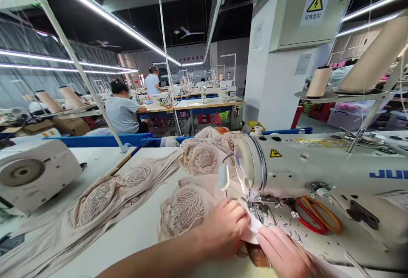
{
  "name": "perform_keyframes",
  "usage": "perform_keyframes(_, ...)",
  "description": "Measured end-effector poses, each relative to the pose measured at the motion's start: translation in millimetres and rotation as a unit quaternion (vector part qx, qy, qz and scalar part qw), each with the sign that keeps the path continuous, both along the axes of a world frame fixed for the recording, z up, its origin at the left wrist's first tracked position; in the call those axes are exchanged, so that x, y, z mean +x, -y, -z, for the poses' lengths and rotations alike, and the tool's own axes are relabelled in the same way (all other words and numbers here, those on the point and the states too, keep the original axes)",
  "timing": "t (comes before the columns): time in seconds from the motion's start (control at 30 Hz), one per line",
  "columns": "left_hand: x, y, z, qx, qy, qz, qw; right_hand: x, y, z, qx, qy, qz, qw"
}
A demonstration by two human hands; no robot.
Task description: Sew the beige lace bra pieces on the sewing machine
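Observation:
My left hand point(227, 227) lies with curled fingers pressing a beige lace garment piece point(183, 212) against the bed of the white sewing machine point(306, 167). My right hand point(283, 252) rests flat beside it, fingers stretched toward the presser foot point(256, 205). Both hands hold down a small pale fabric edge point(255, 227) just in front of the needle. The fingertips of both hands partly hide the fabric under them.
More beige lace pieces lie in a pile point(204, 150) behind the machine head and in a strip point(105, 197) across the table to the left. Red and orange scissors point(318, 216) lie under the machine arm. Another machine point(35, 176) stands left. People sit at benches farther back.

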State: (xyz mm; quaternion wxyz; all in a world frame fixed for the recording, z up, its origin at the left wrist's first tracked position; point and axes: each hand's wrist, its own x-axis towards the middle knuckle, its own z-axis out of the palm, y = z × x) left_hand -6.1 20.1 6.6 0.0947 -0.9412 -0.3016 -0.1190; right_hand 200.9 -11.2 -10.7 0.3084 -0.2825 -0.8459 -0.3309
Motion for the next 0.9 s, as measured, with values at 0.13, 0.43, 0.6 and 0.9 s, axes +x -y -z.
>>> perform_keyframes(0.13, 7.4, 2.1, 13.4, 0.111, 0.042, 0.059, 0.991, -2.1, -1.7, 4.0, 0.005, 0.016, 0.005, 1.0)
perform_keyframes(0.43, 2.5, -13.1, 27.0, 0.174, 0.052, 0.073, 0.981, -4.0, -11.7, 44.2, 0.024, -0.052, 0.028, 0.998)
perform_keyframes(0.6, -1.7, -15.5, 20.9, 0.162, 0.093, 0.075, 0.979, -13.1, 2.6, 15.4, -0.026, -0.03, 0.049, 0.998)
perform_keyframes(0.9, -2.3, -19.4, 14.8, 0.137, 0.08, 0.078, 0.984, -14.6, 15.0, 0.0, -0.087, -0.057, 0.03, 0.994)
